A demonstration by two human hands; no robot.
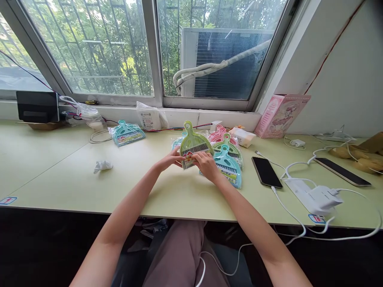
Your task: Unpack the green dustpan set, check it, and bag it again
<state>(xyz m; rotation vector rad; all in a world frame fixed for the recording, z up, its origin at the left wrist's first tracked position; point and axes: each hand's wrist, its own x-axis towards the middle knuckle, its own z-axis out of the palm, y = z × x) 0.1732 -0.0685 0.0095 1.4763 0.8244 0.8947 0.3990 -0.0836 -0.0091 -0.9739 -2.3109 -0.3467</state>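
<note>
A green mini dustpan-and-brush set (194, 137) is held upright above the table, its handle pointing up. My left hand (171, 158) grips its lower left edge. Fingers of my right hand (206, 164) close on its lower right, by the colourful label. Just right of it lie more wrapped dustpan sets: a blue one (228, 164) in front, a green one (235, 150) behind it and a pink one (220, 133) at the back. Another blue set (177, 141) is partly hidden behind the held one.
A separate blue dustpan set (127, 133) and a crumpled tissue (103, 166) lie left. To the right are a phone (266, 172), a white power strip (305, 195) with cables, and another phone (342, 171). A pink box (281, 115) stands by the wall.
</note>
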